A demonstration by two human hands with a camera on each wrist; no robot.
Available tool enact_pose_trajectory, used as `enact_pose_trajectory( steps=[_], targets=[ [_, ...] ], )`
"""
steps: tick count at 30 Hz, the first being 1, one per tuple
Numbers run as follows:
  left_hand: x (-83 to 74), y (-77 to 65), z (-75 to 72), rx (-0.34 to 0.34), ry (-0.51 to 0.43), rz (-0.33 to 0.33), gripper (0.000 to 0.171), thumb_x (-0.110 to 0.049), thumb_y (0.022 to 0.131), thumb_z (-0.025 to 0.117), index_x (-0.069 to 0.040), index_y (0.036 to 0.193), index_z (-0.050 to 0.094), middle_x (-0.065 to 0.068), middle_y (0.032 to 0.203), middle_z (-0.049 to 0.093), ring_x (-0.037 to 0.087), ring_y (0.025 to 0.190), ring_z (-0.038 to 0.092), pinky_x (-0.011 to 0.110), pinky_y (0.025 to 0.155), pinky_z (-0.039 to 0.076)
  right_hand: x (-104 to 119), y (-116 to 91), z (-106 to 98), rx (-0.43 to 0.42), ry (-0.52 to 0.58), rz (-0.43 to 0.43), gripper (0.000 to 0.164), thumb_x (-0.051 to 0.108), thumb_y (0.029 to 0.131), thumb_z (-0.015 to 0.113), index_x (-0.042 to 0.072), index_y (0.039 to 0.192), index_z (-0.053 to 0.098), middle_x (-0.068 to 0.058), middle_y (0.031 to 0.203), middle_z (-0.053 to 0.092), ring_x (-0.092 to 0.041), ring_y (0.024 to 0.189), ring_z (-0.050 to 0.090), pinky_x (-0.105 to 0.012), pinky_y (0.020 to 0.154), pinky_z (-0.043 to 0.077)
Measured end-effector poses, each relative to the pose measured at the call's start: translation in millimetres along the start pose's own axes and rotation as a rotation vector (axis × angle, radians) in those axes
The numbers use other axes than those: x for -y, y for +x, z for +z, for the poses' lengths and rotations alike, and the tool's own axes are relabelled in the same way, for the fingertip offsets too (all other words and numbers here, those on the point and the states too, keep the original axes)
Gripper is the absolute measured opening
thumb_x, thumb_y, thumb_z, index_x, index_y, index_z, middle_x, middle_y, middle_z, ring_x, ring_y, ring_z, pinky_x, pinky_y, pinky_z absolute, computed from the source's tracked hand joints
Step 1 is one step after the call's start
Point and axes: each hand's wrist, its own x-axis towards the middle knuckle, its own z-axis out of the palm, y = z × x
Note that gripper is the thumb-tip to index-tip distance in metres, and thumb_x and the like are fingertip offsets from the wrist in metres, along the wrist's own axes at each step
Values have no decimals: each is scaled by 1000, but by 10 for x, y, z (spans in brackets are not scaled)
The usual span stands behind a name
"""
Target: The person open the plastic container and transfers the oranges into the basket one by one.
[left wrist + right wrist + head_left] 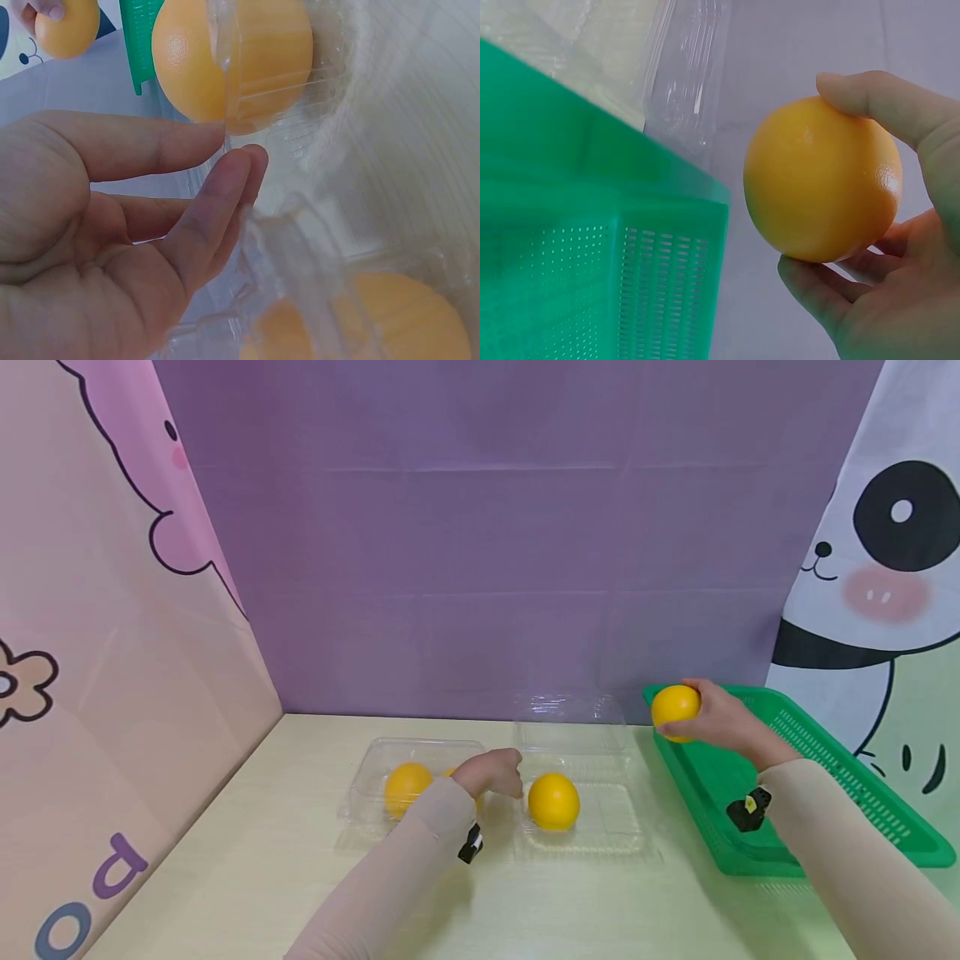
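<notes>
My right hand (716, 717) grips an orange (821, 180), thumb on one side and fingers on the other, over the far left corner of the green basket (667, 217). At the middle of the table, my left hand (491, 772) pinches the near edge of an open clear plastic box (289, 112) between thumb and fingertips. One orange (553, 802) sits in the left part of that box, and its lid (570, 727) stands raised at the back. Left of it, a closed clear box (427, 747) holds oranges (407, 789), partly hidden behind my left hand and sleeve.
The green basket stands at the table's right side, its inside showing bare green bottom. A purple cloth backdrop (465, 543) rises right behind the table (247, 860), with printed panels at the left and right. The right forearm crosses above the basket.
</notes>
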Motion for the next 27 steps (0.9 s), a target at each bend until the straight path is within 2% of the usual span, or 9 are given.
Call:
enact_pose_trajectory(
  steps=[14, 27],
  targets=[
    [7, 6, 9, -2, -29, -11, 64, -9, 90, 71, 2, 147, 44, 16, 141, 55, 33, 131, 51, 47, 110, 40, -140, 18, -42, 3, 3, 48, 100, 39, 89, 73, -15, 151, 17, -35, 137, 38, -44, 105, 51, -54, 83, 51],
    [6, 12, 6, -4, -4, -9, 64, -9, 89, 71, 2, 147, 45, 15, 139, 56, 31, 129, 52, 47, 109, 42, -322, 39, -44, 14, 39, 92, 104, 41, 90, 72, -17, 151, 11, -38, 137, 35, -45, 106, 49, -56, 85, 50]
  ],
)
